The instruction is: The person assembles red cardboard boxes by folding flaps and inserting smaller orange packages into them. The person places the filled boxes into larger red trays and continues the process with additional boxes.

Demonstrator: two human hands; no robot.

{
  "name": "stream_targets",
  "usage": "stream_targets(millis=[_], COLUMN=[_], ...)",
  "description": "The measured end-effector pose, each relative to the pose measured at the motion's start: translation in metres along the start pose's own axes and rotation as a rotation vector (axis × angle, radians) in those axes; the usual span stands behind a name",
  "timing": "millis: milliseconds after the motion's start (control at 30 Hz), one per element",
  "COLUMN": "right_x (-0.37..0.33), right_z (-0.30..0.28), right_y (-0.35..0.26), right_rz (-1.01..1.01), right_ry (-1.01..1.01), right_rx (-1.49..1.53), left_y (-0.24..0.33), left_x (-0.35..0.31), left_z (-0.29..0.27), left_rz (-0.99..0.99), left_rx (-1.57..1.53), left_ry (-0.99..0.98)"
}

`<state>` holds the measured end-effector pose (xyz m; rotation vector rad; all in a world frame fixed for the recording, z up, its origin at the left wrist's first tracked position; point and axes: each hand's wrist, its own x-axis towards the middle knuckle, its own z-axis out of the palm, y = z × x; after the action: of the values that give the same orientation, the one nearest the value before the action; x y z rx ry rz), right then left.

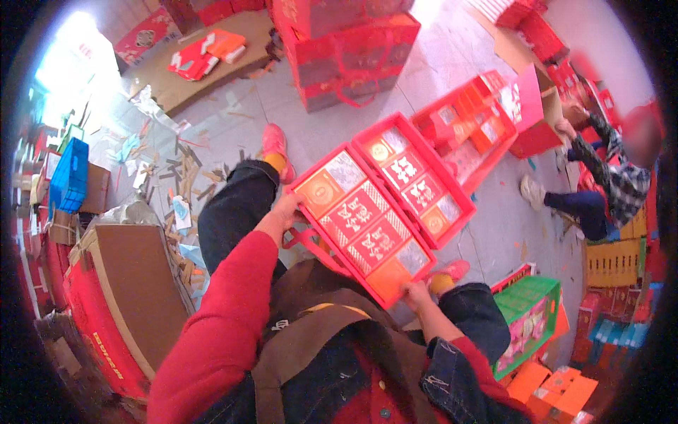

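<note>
I hold a red gift box tray (326, 231) at a tilt above my lap. Its compartments carry orange and red packets and silvery-white ones. My left hand (287, 210) is closed on its left edge, near a red ribbon handle (318, 249) that hangs along that side. The lower right corner is gripped by my right hand (417, 295), beside an orange packet (388, 278). Just beyond, close to the held tray, sits a second red tray (469, 212) with similar packets. Some of my fingers are hidden under the held tray.
Farther right stands an open red box (487, 166) with orange packets. A co-worker (621, 184) sits at right beside a carton (540, 120). Red gift bags (346, 63) stand ahead. A green crate (554, 300) is at my right, a large carton (138, 283) at left. Scraps (187, 169) litter the floor.
</note>
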<state>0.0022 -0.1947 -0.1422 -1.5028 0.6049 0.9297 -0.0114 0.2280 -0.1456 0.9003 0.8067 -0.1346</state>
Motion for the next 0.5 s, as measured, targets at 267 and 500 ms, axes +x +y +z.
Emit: stream_targets(millis=[267,500], right_x=[-0.058,-0.201], right_z=[0.011,0.051], right_y=[-0.057,-0.156], right_rz=[-0.264,-0.287], right_ry=[-0.326,-0.566], right_rx=[0.100,0.147], left_y=[0.113,0.076], left_x=[-0.170,-0.226], left_z=[-0.006,-0.028], left_rz=[0.358,0.667], left_rx=[0.029,-0.318], left_ry=[-0.026,-0.522])
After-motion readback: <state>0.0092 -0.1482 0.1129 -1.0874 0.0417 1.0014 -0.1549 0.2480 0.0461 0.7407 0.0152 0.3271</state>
